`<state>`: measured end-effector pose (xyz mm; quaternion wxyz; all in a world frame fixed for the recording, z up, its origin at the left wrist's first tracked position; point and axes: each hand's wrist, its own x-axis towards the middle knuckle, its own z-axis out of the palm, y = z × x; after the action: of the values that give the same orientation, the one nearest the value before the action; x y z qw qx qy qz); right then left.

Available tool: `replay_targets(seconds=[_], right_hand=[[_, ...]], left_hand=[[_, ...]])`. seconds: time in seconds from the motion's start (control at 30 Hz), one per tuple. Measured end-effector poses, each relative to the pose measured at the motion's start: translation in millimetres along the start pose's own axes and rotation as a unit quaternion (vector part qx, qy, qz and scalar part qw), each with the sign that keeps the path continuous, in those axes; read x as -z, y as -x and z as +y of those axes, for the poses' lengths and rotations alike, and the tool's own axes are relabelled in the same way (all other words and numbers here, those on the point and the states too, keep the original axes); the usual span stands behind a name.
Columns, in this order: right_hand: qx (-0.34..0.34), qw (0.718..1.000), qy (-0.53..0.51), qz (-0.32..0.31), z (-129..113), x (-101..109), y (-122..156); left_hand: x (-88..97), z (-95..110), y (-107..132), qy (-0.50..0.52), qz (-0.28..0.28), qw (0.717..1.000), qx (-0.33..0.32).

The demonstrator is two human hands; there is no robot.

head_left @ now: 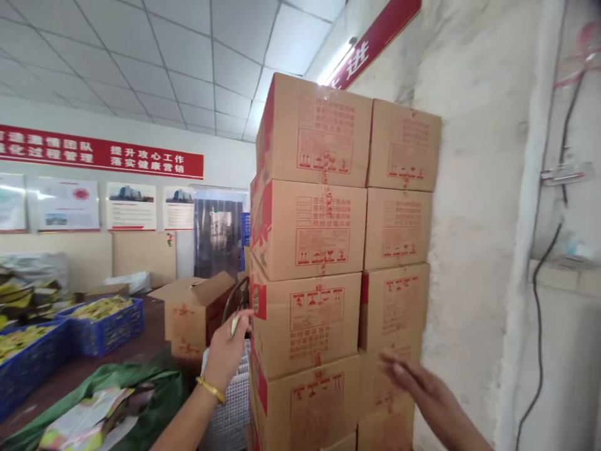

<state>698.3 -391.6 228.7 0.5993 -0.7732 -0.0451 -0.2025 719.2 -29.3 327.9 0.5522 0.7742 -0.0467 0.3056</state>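
Note:
A tall stack of brown cardboard cartons [310, 319] with red print stands in front of me, two columns wide and several layers high. My left hand [229, 347], with a gold bracelet at the wrist, is at the stack's left side, its fingertips by the edge of a carton. The fingers are closed around a small pale object [235, 324], mostly hidden, whose kind I cannot make out. My right hand [406, 376] is in front of the lower right column, fingers stretched out and holding nothing. Whether it touches the cartons I cannot tell.
An open cardboard box [188, 313] and a white mesh basket [232, 401] are left of the stack. Blue crates [110, 326] of yellowish packets and a green sack [154, 376] lie further left. A rough wall [474, 250] with a hanging cable [538, 313] bounds the right.

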Motion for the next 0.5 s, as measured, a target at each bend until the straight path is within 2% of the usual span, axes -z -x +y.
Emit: replay_targets(seconds=[0.1,0.2,0.3,0.37,0.5], right_hand=[[0.074,0.995,0.000,0.071,-48.4,4.5,-68.8],[0.166,0.980,0.017,0.113,-92.2,17.9,-144.2],[0.235,0.961,0.011,0.145,-134.7,35.7,-217.8],[0.257,0.952,0.022,0.163,-163.4,48.3,-263.0],[0.279,0.933,0.052,0.223,-211.5,69.4,-344.2]], left_hand=[[-25.9,53.9,-70.0,-0.065,0.041,0.986,-0.149],[-53.4,113.3,-138.8,-0.094,0.099,0.965,-0.225],[-77.0,168.3,-200.7,-0.131,0.159,0.939,-0.274],[-88.6,198.6,-233.3,-0.151,0.185,0.925,-0.296],[-100.1,236.9,-273.1,-0.209,0.215,0.904,-0.305]])
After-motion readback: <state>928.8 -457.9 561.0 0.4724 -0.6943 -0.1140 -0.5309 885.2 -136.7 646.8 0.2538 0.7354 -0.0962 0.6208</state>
